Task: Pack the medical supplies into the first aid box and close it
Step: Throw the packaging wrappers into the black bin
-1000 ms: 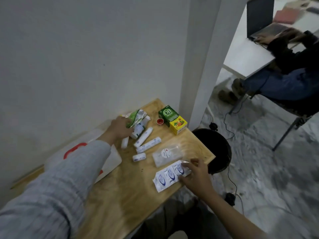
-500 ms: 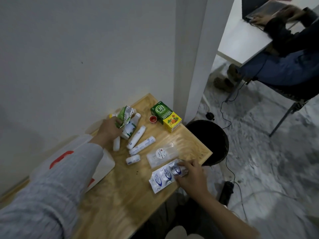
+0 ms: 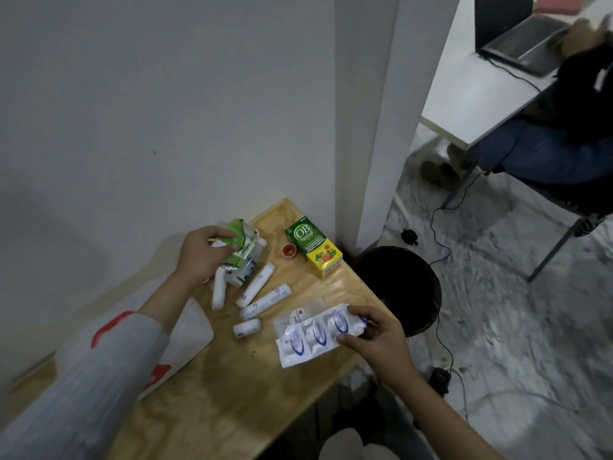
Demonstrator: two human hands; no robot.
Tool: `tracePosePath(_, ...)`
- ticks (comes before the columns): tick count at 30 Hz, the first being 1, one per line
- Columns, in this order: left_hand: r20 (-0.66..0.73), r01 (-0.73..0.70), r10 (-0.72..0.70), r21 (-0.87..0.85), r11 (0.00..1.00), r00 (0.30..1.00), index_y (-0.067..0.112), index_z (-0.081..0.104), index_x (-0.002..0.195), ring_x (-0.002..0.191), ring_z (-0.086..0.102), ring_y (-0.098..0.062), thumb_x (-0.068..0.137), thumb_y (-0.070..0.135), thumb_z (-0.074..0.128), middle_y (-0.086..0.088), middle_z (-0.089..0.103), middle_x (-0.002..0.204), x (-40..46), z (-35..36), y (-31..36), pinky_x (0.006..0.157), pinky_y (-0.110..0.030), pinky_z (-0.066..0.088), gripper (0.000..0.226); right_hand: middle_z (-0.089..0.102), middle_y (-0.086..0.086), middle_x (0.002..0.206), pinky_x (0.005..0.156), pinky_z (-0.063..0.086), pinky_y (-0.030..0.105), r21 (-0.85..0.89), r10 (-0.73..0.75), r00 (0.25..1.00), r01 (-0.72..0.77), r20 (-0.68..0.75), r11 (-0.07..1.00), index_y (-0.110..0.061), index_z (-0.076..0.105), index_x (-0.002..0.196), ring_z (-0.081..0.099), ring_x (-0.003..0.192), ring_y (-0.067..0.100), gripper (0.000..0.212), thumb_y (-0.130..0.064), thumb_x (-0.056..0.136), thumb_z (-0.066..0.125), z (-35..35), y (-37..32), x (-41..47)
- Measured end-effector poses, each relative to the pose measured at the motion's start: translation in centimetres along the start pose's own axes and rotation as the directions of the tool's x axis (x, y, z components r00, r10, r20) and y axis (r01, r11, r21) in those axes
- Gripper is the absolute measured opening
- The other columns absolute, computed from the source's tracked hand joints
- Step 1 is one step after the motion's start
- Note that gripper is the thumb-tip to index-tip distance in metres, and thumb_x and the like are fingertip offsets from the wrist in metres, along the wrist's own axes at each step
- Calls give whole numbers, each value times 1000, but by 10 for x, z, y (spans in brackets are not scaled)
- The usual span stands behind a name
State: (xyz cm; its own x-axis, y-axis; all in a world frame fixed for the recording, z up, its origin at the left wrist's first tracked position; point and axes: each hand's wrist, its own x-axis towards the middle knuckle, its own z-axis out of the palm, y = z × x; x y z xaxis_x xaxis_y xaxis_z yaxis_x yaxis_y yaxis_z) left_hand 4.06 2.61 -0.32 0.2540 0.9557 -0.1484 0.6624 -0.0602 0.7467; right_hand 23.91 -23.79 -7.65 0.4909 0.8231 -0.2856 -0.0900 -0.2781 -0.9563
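One green-yellow "OB herbal" carton (image 3: 313,246) beside red cap (image 3: 289,251).

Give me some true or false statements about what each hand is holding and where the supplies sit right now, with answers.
1. The left hand grips a green sachet. True.
2. The right hand holds the green and yellow OB herbal box. False: it holds a strip of white packets; the OB herbal box stands on the table.
3. The small red cap lies beside that box. True.
4. The white tubes are already packed. False: the white tubes lie on the table.
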Motion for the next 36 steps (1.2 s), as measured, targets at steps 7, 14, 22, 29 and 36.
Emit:
tracePosePath(7, 92, -115, 124, -96, 989, 988, 15, 71, 88, 86, 60, -21, 73, 10, 75, -7, 67, 98, -7, 94, 79, 76, -31, 45, 16, 69, 5, 97, 71, 55, 13, 79, 46, 966, -27, -253, 997, -7, 63, 110, 68, 80, -3, 43, 6, 71, 75, -85, -10, 41)
tracePosePath(14, 287, -134, 140, -41, 990, 948, 13, 72, 94, 105, 58, -21, 73, 15, 75, -11, 64, 109, 15, 235, 136, 85, -23, 39, 22, 64, -10, 81, 58, 52, 9, 28, 161, 886, -166, -436, 986, -2, 56, 123, 64, 65, -8, 46, -4, 80, 71, -143, 31, 87)
tracePosePath(22, 468, -29, -60, 181, 983, 882, 7, 69, 101, 103, 62, -27, 79, 8, 66, -13, 68, 107, 38, 350, 109, 78, -22, 40, 22, 63, 11, 109, 69, 49, 27, -73, 346, 885, -386, -312, 920, -9, 40, 138, 60, 82, 16, 60, -14, 85, 66, -156, 87, 151)
tracePosePath(29, 552, 33, -175, 257, 966, 815, 13, 58, 117, 119, 54, -26, 82, 18, 67, -9, 58, 127, 46, 378, 79, 95, -38, 47, 37, 52, 10, 133, 90, 49, 34, -98, 431, 865, -467, -258, 879, -7, 46, 133, 54, 119, 26, 54, -8, 83, 67, -168, 102, 167)
tracePosePath(36, 456, -1, -27, 60, 998, 890, 19, 57, 120, 122, 51, -18, 87, 23, 61, -3, 53, 133, 12, 333, 98, 89, -26, 44, 34, 57, 5, 127, 86, 51, 30, -76, 330, 877, -377, -349, 923, -15, 53, 125, 57, 112, 19, 43, -17, 84, 67, -145, 83, 155)
